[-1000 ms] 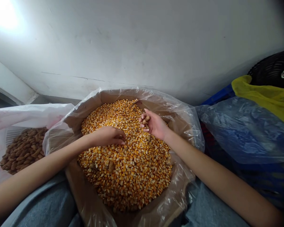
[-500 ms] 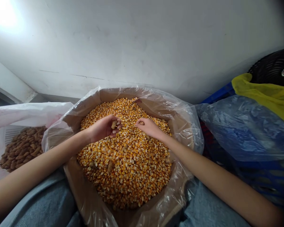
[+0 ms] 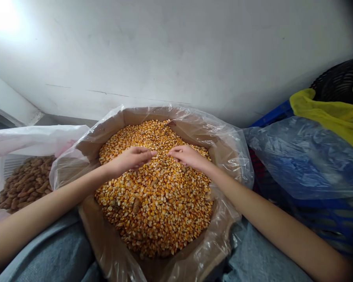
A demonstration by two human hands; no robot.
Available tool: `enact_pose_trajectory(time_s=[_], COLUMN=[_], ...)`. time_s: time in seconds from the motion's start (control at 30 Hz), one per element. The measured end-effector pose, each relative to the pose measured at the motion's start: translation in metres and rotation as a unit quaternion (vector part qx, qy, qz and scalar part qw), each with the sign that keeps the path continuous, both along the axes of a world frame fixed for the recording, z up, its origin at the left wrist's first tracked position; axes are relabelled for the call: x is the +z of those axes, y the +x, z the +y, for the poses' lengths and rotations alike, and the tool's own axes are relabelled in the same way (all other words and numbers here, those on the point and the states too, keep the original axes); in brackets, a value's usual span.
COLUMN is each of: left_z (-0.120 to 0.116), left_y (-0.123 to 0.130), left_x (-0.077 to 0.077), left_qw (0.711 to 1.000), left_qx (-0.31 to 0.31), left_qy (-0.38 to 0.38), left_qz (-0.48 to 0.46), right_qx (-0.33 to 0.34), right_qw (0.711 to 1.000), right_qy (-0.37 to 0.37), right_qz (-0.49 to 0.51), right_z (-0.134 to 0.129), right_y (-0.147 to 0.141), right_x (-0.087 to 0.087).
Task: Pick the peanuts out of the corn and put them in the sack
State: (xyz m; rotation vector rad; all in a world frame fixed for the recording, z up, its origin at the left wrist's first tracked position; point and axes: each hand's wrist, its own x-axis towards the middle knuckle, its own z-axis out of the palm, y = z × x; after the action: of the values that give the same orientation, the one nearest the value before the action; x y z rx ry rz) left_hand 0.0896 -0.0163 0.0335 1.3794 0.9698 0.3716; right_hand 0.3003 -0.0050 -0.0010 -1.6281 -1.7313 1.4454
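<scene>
The left hand (image 3: pixel 132 158) and the right hand (image 3: pixel 188 156) reach in from either side, palms down just over the middle of the heap, fingertips pointing at each other across a small gap. Both are relaxed and open, not clenched, and no held piece shows, though the palms hide whatever might lie right beneath them. The corn kernels (image 3: pixel 153 207) fill a cardboard box (image 3: pixel 135 116), mounded in the middle and lying directly beneath both hands. A clear plastic liner (image 3: pixel 223 131) lines the box and folds out over its top edge, so the loose grain stays off the cardboard and inside the plastic. A brown lump (image 3: pixel 136 205) sits among the kernels, near the front of the heap. The box is pulled in close against the person's grey trousers (image 3: pixel 44 250), which seems to put the whole heap within easy reach of both arms. Just to the left, a white plastic sack (image 3: pixel 32 137) lies open around a pile of brown nuts (image 3: pixel 25 188), near the box. To the right, a blue plastic bag (image 3: pixel 300 156) lies over a blue crate (image 3: pixel 326 223), with a yellow cloth (image 3: pixel 326 113) and a black woven basket (image 3: pixel 341 84) beyond, all pushed against the white wall (image 3: pixel 176 58)
</scene>
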Motion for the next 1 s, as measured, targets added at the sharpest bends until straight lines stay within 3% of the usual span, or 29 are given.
enact_pose_trajectory(time_s=[0.03,0.1,0.17,0.23,0.33,0.43,0.57,0.67,0.73,0.83,0.93,1.0], left_z=[-0.003,-0.009,-0.014,-0.018,-0.020,-0.019,-0.013,-0.008,-0.006,-0.003,0.000,0.003], left_y=[0.001,0.002,0.003,0.005,0.008,0.010,0.007,0.002,-0.001,-0.003,-0.005,-0.006], left_x=[0.000,-0.001,-0.003,-0.006,-0.011,-0.010,-0.002,0.004,0.005,0.004,0.005,0.006], left_qw=[0.992,0.936,0.874,0.835,0.823,0.845,0.915,0.976,0.996,0.980,0.951,0.938], left_qx=[-0.049,-0.152,-0.229,-0.268,-0.279,-0.254,-0.214,-0.155,-0.092,-0.025,0.008,0.029], left_qy=[0.091,0.239,0.315,0.347,0.358,0.344,0.255,0.114,0.003,-0.141,-0.212,-0.230], left_qz=[0.077,0.208,0.291,0.332,0.341,0.321,0.227,0.101,0.001,-0.138,-0.224,-0.258], right_qx=[0.048,0.124,0.158,0.167,0.163,0.152,0.122,0.091,0.061,-0.006,-0.063,-0.086], right_qw=[0.994,0.962,0.939,0.935,0.937,0.941,0.964,0.985,0.997,0.983,0.918,0.884], right_qy=[0.051,0.122,0.137,0.133,0.133,0.127,0.104,0.068,0.007,-0.130,-0.200,-0.206], right_qz=[-0.087,-0.213,-0.272,-0.284,-0.279,-0.275,-0.211,-0.128,-0.056,0.133,0.337,0.411], right_z=[-0.003,-0.006,-0.008,-0.008,-0.008,-0.008,-0.005,-0.003,-0.002,-0.001,0.003,0.006], right_y=[-0.002,-0.007,-0.010,-0.012,-0.014,-0.015,-0.012,-0.009,-0.008,-0.007,-0.002,0.002], right_x=[-0.003,-0.006,-0.009,-0.010,-0.012,-0.013,-0.011,-0.005,0.000,0.005,0.010,0.014])
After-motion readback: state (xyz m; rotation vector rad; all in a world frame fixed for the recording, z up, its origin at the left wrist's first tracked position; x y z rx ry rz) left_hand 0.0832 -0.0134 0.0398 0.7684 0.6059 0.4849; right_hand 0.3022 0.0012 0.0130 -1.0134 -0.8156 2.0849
